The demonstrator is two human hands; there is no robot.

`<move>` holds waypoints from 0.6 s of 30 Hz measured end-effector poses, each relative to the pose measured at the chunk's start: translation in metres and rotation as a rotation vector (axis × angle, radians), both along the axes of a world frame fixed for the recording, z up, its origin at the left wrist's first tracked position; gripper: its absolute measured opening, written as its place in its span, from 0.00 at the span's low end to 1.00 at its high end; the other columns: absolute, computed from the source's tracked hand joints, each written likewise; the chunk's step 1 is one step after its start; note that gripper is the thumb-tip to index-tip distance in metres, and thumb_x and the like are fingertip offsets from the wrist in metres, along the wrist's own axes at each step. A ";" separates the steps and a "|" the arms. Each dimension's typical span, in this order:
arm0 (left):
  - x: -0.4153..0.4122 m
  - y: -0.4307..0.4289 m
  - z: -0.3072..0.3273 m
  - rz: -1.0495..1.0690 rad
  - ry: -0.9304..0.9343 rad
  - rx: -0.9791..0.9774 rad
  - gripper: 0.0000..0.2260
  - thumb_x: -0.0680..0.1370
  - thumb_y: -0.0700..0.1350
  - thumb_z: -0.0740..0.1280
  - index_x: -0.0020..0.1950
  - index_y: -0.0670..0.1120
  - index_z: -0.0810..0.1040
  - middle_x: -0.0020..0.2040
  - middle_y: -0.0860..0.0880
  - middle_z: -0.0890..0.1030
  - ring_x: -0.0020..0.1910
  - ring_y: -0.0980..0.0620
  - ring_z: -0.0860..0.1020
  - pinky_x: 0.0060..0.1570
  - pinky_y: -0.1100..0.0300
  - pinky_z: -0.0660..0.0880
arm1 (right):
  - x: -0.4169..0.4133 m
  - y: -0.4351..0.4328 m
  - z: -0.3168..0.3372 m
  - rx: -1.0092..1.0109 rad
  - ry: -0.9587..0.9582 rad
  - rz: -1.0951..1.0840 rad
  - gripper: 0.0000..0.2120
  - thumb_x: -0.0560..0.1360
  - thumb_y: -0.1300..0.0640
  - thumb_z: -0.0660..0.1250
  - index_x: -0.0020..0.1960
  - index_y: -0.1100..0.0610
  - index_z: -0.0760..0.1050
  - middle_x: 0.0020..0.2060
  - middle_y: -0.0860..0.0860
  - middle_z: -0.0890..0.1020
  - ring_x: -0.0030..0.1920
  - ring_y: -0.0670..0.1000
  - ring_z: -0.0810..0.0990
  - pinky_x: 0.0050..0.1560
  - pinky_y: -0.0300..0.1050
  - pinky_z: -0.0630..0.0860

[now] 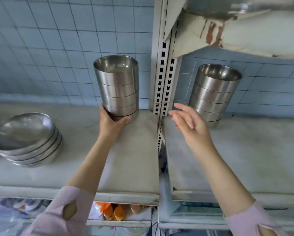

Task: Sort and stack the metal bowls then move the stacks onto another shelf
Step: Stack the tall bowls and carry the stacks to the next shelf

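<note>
Left hand (111, 120) gripping base of tall stack of steel bowls (117, 87); right hand (188, 121) open, empty, just right. Moving step likely underway; next: steady stack with right, carry across upright post (163, 82).

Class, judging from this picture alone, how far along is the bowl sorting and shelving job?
Done: one tall stack stands on the right shelf. In hand: the left hand grips a second tall stack; the right hand is open. Left: the shallow bowls.
</note>
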State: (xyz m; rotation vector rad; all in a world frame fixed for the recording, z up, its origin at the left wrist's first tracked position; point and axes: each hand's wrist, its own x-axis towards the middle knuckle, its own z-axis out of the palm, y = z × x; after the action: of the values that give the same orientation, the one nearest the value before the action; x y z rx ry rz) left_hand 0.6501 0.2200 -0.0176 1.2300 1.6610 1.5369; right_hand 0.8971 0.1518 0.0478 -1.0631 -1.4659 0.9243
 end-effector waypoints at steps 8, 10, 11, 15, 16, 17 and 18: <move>-0.030 -0.040 0.000 -0.240 -0.025 -0.074 0.45 0.59 0.42 0.82 0.71 0.50 0.63 0.60 0.54 0.78 0.59 0.56 0.77 0.58 0.60 0.73 | -0.052 0.012 0.012 -0.054 -0.099 0.079 0.35 0.68 0.34 0.68 0.73 0.37 0.64 0.69 0.42 0.73 0.64 0.43 0.78 0.68 0.55 0.74; -0.037 -0.058 -0.003 -0.310 -0.017 -0.084 0.45 0.59 0.43 0.83 0.71 0.50 0.64 0.59 0.55 0.79 0.58 0.57 0.78 0.59 0.60 0.74 | -0.059 0.017 0.015 -0.058 -0.115 0.091 0.42 0.67 0.31 0.68 0.77 0.36 0.57 0.72 0.42 0.69 0.66 0.44 0.76 0.70 0.55 0.72; -0.040 -0.067 -0.005 -0.344 -0.015 -0.088 0.44 0.58 0.44 0.83 0.70 0.51 0.65 0.59 0.56 0.79 0.58 0.59 0.78 0.59 0.59 0.75 | -0.063 0.019 0.017 -0.066 -0.105 0.106 0.43 0.66 0.29 0.69 0.76 0.33 0.56 0.73 0.42 0.68 0.68 0.44 0.74 0.70 0.55 0.71; -0.046 -0.095 -0.004 -0.483 0.006 -0.113 0.45 0.60 0.49 0.82 0.72 0.57 0.63 0.62 0.59 0.78 0.61 0.59 0.76 0.63 0.56 0.73 | -0.072 0.016 0.018 -0.136 -0.008 0.235 0.36 0.67 0.29 0.69 0.72 0.34 0.63 0.66 0.38 0.76 0.65 0.36 0.74 0.67 0.50 0.69; -0.046 -0.099 -0.002 -0.509 0.006 -0.119 0.45 0.62 0.47 0.81 0.73 0.58 0.61 0.63 0.59 0.77 0.62 0.59 0.76 0.64 0.57 0.72 | -0.072 0.014 0.016 -0.157 0.007 0.263 0.39 0.67 0.29 0.69 0.74 0.38 0.63 0.64 0.39 0.78 0.62 0.39 0.76 0.67 0.54 0.70; -0.045 -0.103 0.000 -0.529 -0.003 -0.120 0.45 0.64 0.46 0.81 0.74 0.59 0.60 0.64 0.59 0.76 0.63 0.60 0.75 0.64 0.58 0.72 | -0.073 0.011 0.013 -0.174 0.023 0.291 0.44 0.66 0.28 0.70 0.77 0.41 0.61 0.63 0.41 0.79 0.59 0.41 0.77 0.67 0.58 0.71; -0.044 -0.105 0.002 -0.546 -0.019 -0.117 0.44 0.65 0.44 0.80 0.74 0.59 0.59 0.64 0.60 0.76 0.63 0.61 0.75 0.63 0.60 0.72 | -0.074 0.008 0.011 -0.181 0.034 0.314 0.46 0.66 0.29 0.71 0.78 0.42 0.59 0.61 0.42 0.79 0.57 0.42 0.77 0.67 0.59 0.71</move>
State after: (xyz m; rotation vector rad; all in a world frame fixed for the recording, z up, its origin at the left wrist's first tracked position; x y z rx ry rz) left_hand 0.6060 0.1146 -0.0153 1.4464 1.2387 1.0958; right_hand 0.8236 0.1593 0.0587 -0.9554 -1.5699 1.3119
